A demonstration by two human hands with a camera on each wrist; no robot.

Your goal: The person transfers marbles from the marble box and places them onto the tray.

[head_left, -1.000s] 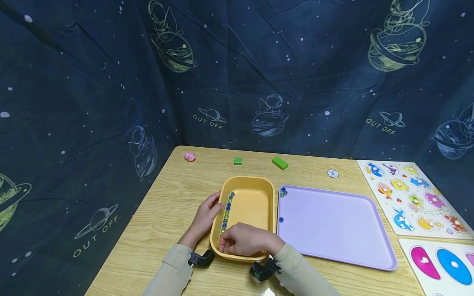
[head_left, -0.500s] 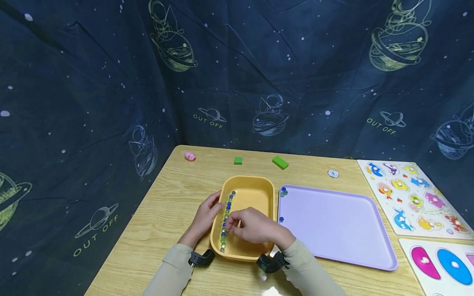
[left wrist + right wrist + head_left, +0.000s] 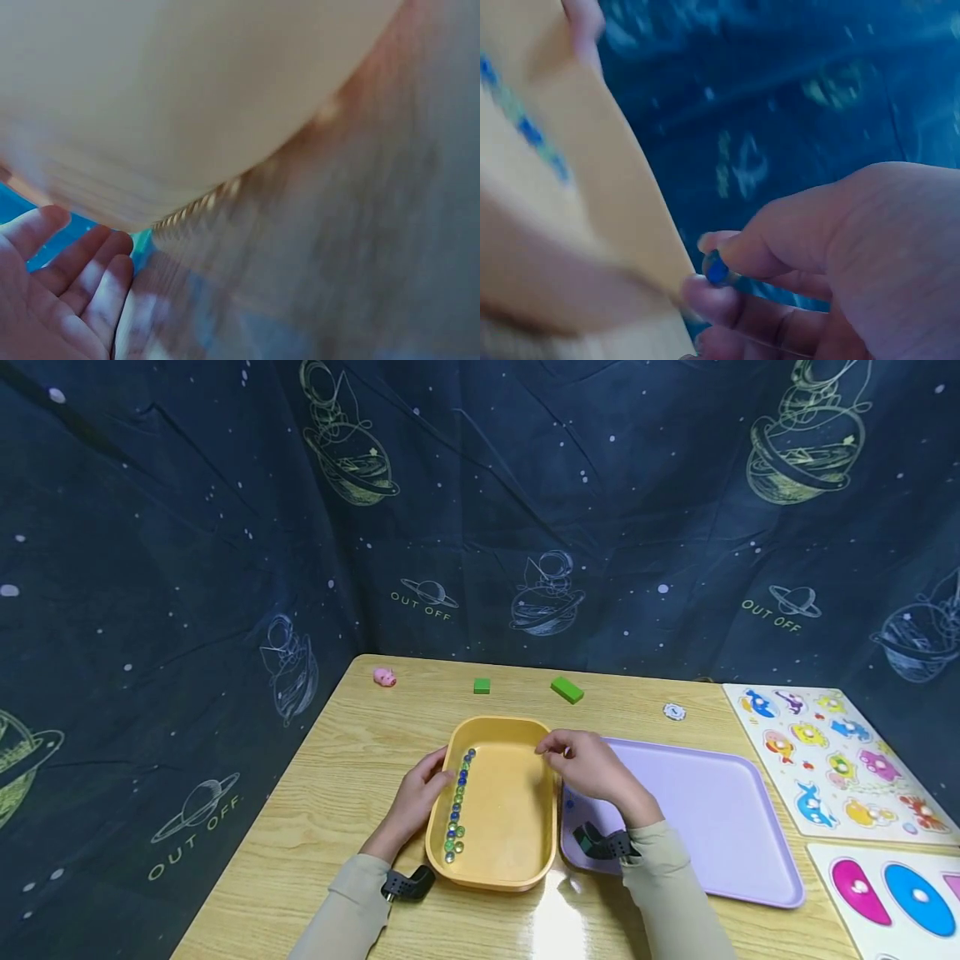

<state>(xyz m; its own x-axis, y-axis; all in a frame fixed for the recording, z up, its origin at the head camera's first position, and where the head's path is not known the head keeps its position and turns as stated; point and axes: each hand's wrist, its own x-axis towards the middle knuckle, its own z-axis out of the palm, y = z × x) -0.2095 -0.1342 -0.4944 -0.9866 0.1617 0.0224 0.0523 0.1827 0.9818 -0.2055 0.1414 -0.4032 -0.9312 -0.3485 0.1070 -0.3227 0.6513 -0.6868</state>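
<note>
two trays [image 3: 491,881], two green blocks [image 3: 566,690] (far edge)

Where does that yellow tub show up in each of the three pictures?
Head view: the yellow tub sits centre, between both hands, marbles lined along its left wall.
Left wrist view: its blurred underside fills the top.
Right wrist view: its wall runs down the left side.
Shared landmark: the wooden table, seen in the head and left wrist views only.

A pink pig figure [image 3: 384,677], two green blocks [image 3: 482,686] [image 3: 567,690] and a white disc [image 3: 674,712] lie along the bench's [image 3: 330,793] far edge; animal peg puzzles [image 3: 838,763] sit right, against a dark space-print curtain [image 3: 187,527].
</note>
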